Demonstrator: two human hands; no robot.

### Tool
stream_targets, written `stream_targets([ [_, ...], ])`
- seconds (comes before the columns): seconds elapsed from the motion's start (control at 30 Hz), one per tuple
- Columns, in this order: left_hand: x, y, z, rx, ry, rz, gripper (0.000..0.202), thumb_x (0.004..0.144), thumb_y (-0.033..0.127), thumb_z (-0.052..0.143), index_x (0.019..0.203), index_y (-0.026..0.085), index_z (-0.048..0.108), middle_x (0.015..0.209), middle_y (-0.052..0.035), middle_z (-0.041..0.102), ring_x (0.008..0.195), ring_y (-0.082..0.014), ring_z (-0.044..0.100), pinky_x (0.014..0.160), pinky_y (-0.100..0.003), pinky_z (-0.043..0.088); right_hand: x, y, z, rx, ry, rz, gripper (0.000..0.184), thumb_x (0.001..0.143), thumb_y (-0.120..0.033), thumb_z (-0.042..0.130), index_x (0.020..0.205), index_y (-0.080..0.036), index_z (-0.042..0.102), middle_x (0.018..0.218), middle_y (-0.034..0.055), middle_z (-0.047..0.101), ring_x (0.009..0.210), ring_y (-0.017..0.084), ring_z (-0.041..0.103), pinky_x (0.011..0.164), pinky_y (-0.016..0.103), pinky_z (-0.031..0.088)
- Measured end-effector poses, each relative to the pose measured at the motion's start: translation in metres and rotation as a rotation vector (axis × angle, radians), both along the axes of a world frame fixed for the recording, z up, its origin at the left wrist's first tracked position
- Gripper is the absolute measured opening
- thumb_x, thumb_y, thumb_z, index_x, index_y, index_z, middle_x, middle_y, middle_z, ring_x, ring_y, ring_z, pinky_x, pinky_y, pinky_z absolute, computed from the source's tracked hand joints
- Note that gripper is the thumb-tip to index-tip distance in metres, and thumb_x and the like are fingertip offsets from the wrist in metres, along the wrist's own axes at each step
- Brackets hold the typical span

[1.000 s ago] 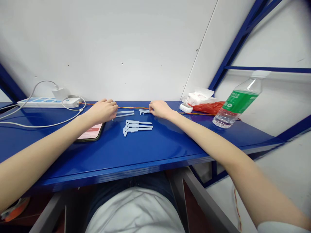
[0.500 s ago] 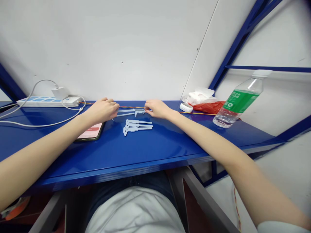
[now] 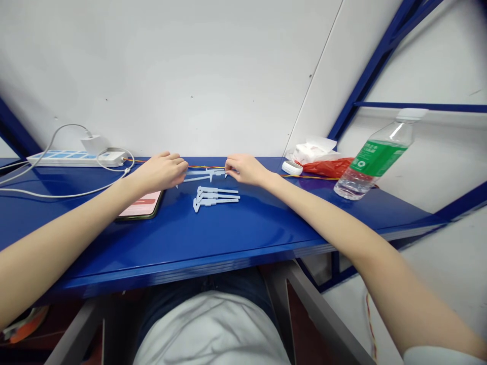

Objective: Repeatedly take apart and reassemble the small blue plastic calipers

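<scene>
In the head view, a pale blue plastic vernier caliper [image 3: 201,175] lies lengthwise across the far part of the blue metal tabletop [image 3: 228,233], between the two hands. Its flat, matte beam runs sideways, with a slider sitting towards the right end and small pointed jaws hanging towards the viewer.

The right hand [image 3: 245,170] is at the caliper's right end, its grip pinching that end between thumb and forefinger. The left hand [image 3: 162,171] is at the other end, its fingers curled down over the left part of the beam; they hide the contact, so I cannot tell whether that grip is pinching or only resting there.

Two more pale blue calipers [image 3: 215,197] lie side by side just nearer the viewer, not touching either hand. A thin orange-and-yellow wire [image 3: 205,167] runs along the back of the tabletop behind the hands. A phone [image 3: 139,205] with a pink screen lies just below the left wrist, and a white power strip [image 3: 72,159] sits farther left. To the right stand a small white device [image 3: 291,168], a tissue packet [image 3: 314,151], a red plastic bag [image 3: 327,168] and a water bottle [image 3: 367,165] with a green label.
</scene>
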State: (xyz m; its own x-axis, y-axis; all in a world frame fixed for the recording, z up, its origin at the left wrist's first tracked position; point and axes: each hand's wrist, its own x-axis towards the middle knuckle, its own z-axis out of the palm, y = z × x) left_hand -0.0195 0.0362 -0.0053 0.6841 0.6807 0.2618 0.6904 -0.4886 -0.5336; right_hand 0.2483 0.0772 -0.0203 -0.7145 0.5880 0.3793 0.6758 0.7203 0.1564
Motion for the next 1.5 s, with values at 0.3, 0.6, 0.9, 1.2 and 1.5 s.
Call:
stream_targets([
  [0.3, 0.005, -0.003, -0.003, -0.012, -0.105, -0.081, 0.029, 0.089, 0.027, 0.037, 0.09, 0.018, 0.064, 0.088, -0.0116, 0.068, 0.091, -0.024, 0.061, 0.081, -0.036, 0.04, -0.025, -0.028, 0.002, 0.073, 0.001, -0.078, 0.018, 0.089, -0.017, 0.042, 0.091, -0.016, 0.059, 0.097, 0.0098, 0.063, 0.09, 0.02, 0.051, 0.077, 0.032, 0.03],
  [0.6, 0.013, -0.01, -0.004, 0.125, -0.012, -0.148, 0.029, 0.091, 0.027, 0.037, 0.09, 0.016, 0.064, 0.083, -0.0089, 0.068, 0.085, -0.022, 0.061, 0.077, -0.034, 0.044, -0.035, -0.039, 0.001, 0.114, -0.038, -0.034, 0.018, 0.09, -0.029, 0.052, 0.097, -0.014, 0.06, 0.1, 0.0098, 0.065, 0.091, 0.021, 0.053, 0.075, 0.031, 0.03],
  [0.9, 0.008, -0.008, -0.005, 0.169, -0.13, -0.018, 0.034, 0.092, 0.032, 0.037, 0.104, 0.01, 0.06, 0.099, -0.0133, 0.065, 0.097, -0.027, 0.058, 0.078, -0.036, 0.046, -0.029, -0.034, 0.005, 0.108, -0.028, -0.104, 0.018, 0.089, -0.03, 0.055, 0.093, -0.014, 0.062, 0.094, 0.0085, 0.066, 0.089, 0.02, 0.054, 0.073, 0.031, 0.028],
  [1.2, 0.018, -0.015, -0.006, -0.002, -0.122, -0.114, 0.036, 0.092, 0.027, 0.03, 0.094, 0.015, 0.064, 0.092, -0.0105, 0.066, 0.092, -0.0228, 0.059, 0.083, -0.035, 0.046, -0.034, -0.037, 0.004, 0.129, -0.014, -0.042, 0.018, 0.089, -0.03, 0.054, 0.091, -0.015, 0.062, 0.09, 0.0077, 0.066, 0.086, 0.019, 0.052, 0.071, 0.03, 0.027],
  [1.5, 0.022, -0.02, -0.004, -0.226, -0.505, -0.044, 0.026, 0.082, 0.032, 0.042, 0.096, 0.017, 0.058, 0.095, -0.008, 0.065, 0.094, -0.0229, 0.059, 0.079, -0.034, 0.047, -0.035, -0.04, 0.004, 0.24, -0.053, 0.052, 0.02, 0.091, -0.03, 0.051, 0.092, -0.015, 0.062, 0.087, 0.007, 0.065, 0.082, 0.018, 0.049, 0.069, 0.03, 0.025],
])
